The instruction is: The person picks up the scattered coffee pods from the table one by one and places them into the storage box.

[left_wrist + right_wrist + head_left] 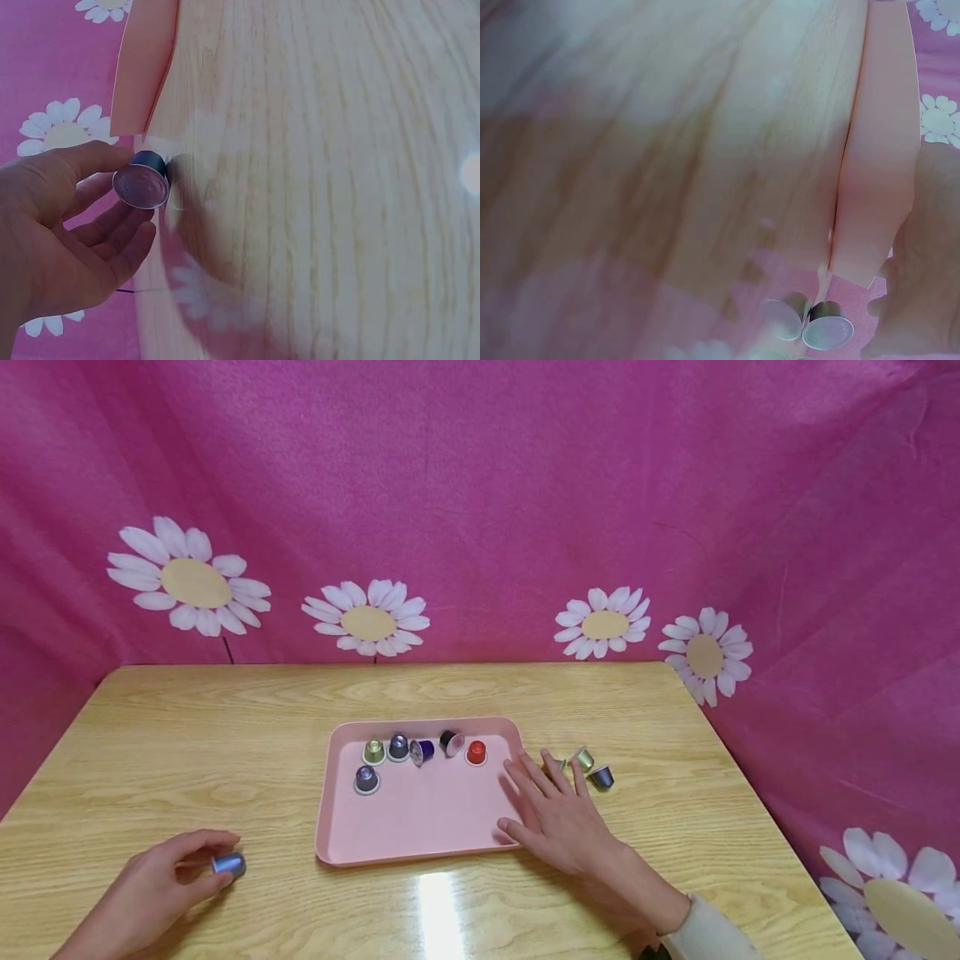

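The left hand (161, 878) curls its thumb and fingers round a blue capsule (228, 865), pinching it to the left of the pink tray (427, 827), low over the wood-grained counter (225, 735); in the left wrist view the capsule's round lid faces the camera. Whether that capsule touches the counter is hard to tell. The right hand (566, 831) is open with its fingers spread and grips nothing, reaching over the tray's right edge. By its fingertips, outside the tray, are a green capsule (584, 759) and a dark capsule (602, 777) lying on its side, near each other, with a third partly hidden behind the fingers. Inside the tray, a light green capsule (374, 750), a dark grey capsule (398, 746) and a red capsule (477, 752) stand upright along the far side. Between the grey and the red, a purple capsule (425, 750) and a black capsule (450, 741) lie tipped over. A greyish-purple capsule (366, 778) stands nearer the person, just in front of the light green one. Behind the counter hangs a magenta cloth (480, 485) printed with white daisies (197, 583).
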Available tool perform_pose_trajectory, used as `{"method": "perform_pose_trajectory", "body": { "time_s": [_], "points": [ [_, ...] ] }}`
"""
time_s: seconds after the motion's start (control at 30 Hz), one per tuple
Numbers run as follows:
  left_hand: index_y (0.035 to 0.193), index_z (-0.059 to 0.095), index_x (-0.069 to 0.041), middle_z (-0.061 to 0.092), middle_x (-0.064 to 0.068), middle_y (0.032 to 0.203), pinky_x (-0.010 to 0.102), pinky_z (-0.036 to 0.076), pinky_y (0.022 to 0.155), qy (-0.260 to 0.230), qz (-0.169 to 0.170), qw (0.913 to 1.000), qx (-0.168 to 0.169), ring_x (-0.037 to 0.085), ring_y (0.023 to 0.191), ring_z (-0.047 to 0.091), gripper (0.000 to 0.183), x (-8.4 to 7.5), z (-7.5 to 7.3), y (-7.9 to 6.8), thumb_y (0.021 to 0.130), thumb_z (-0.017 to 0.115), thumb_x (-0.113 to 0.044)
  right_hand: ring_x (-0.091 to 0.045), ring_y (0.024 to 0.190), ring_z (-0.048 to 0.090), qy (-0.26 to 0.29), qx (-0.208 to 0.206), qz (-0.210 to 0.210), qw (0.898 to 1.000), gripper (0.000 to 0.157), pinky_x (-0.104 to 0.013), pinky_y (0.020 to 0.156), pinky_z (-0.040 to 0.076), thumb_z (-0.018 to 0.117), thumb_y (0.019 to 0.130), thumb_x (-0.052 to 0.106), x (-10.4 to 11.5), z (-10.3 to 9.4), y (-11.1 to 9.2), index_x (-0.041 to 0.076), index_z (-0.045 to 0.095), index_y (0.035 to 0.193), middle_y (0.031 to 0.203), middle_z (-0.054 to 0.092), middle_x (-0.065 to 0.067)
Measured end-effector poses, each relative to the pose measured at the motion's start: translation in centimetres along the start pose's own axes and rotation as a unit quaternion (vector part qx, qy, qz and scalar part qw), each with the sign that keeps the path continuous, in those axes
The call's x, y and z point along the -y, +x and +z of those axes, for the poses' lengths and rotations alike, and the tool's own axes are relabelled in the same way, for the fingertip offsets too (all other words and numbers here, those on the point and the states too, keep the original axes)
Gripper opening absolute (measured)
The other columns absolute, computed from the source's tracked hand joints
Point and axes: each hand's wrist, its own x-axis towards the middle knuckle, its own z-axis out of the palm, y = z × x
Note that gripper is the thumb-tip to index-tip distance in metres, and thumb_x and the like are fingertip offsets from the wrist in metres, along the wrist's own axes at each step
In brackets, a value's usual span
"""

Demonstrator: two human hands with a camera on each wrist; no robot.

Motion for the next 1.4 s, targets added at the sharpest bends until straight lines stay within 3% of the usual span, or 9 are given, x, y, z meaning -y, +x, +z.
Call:
{"method": "perform_pose_trajectory", "body": {
  "time_s": [0.27, 0.47, 0.57, 0.8, 0.93, 1.13, 1.3, 1.4],
  "points": [
    [0.118, 0.068, -0.001, 0.068, 0.013, 0.115, 0.030, 0.055, 0.078, 0.011, -0.002, 0.9999, 0.007, 0.028, 0.104, 0.063, 0.039, 0.3, 0.0, 0.0, 0.086, 0.080, -0.019, -0.037, 0.148, 0.020, 0.007, 0.002, -0.001, 1.000, 0.077, -0.068, 0.112, 0.009, 0.049, 0.095, 0.063, 0.0, 0.0, 0.0, 0.019, 0.034, 0.157, 0.161, 0.030, -0.008],
    [0.119, 0.067, 0.000, 0.066, 0.020, 0.119, 0.055, 0.051, 0.089, 0.004, -0.033, 0.9990, 0.029, 0.039, 0.110, 0.060, 0.043, 0.2, 0.0, 0.1, 0.085, 0.081, -0.024, -0.037, 0.148, 0.019, 0.006, 0.002, -0.001, 1.000, 0.077, -0.068, 0.112, 0.009, 0.049, 0.095, 0.063, 0.0, -0.1, 0.0, 0.019, 0.034, 0.157, 0.161, 0.030, -0.008],
    [0.117, 0.068, -0.001, 0.066, 0.021, 0.118, 0.057, 0.051, 0.088, 0.005, -0.045, 0.9984, 0.034, 0.040, 0.109, 0.061, 0.040, 0.1, 0.0, 0.2, 0.085, 0.081, -0.022, -0.037, 0.148, 0.020, 0.003, 0.001, -0.002, 1.000, 0.077, -0.068, 0.112, 0.009, 0.049, 0.095, 0.063, 0.0, -0.1, 0.0, 0.019, 0.035, 0.157, 0.161, 0.030, -0.008],
    [0.116, 0.068, 0.001, 0.068, 0.016, 0.112, 0.049, 0.055, 0.085, -0.012, -0.044, 0.9985, 0.032, 0.033, 0.102, 0.066, 0.035, -0.2, 0.0, 0.3, 0.087, 0.078, -0.016, -0.038, 0.148, 0.020, 0.002, 0.003, -0.001, 1.000, 0.078, -0.068, 0.112, 0.009, 0.049, 0.095, 0.063, 0.0, -0.1, 0.0, 0.019, 0.034, 0.157, 0.161, 0.030, -0.008],
    [0.116, 0.069, -0.002, 0.069, 0.014, 0.113, 0.045, 0.055, 0.084, -0.008, -0.026, 0.9994, 0.019, 0.028, 0.102, 0.066, 0.032, -0.4, -0.1, 0.2, 0.088, 0.077, -0.015, -0.037, 0.148, 0.020, 0.001, 0.003, -0.001, 1.000, 0.078, -0.068, 0.112, 0.009, 0.049, 0.095, 0.064, 0.0, -0.1, 0.0, 0.019, 0.035, 0.157, 0.161, 0.030, -0.008],
    [0.115, 0.070, -0.004, 0.070, 0.008, 0.108, 0.027, 0.055, 0.078, -0.003, 0.001, 0.9999, -0.011, 0.018, 0.095, 0.064, 0.034, -1.1, -0.1, 0.2, 0.087, 0.079, -0.020, -0.037, 0.148, 0.021, 0.000, 0.001, -0.002, 1.000, 0.078, -0.068, 0.112, 0.010, 0.049, 0.095, 0.064, 0.0, -0.1, 0.0, 0.019, 0.036, 0.157, 0.160, 0.031, -0.008],
    [0.114, 0.069, -0.004, 0.071, 0.006, 0.104, 0.016, 0.051, 0.074, -0.041, 0.027, 0.9982, -0.034, 0.005, 0.088, 0.065, 0.033, -1.9, -0.3, 0.2, 0.086, 0.080, -0.017, -0.038, 0.147, 0.021, -0.002, -0.001, -0.003, 1.000, 0.077, -0.068, 0.112, 0.010, 0.048, 0.095, 0.064, 0.0, -0.3, -0.1, 0.018, 0.037, 0.156, 0.160, 0.032, -0.009],
    [0.114, 0.069, -0.005, 0.071, 0.005, 0.105, 0.015, 0.051, 0.074, -0.052, 0.036, 0.9972, -0.040, 0.007, 0.087, 0.066, 0.033, -2.7, -0.5, 0.5, 0.087, 0.079, -0.019, -0.038, 0.147, 0.021, -0.002, 0.001, -0.003, 1.000, 0.077, -0.068, 0.112, 0.010, 0.048, 0.095, 0.064, 0.0, -0.3, -0.1, 0.018, 0.037, 0.156, 0.160, 0.032, -0.009]
  ]
}}
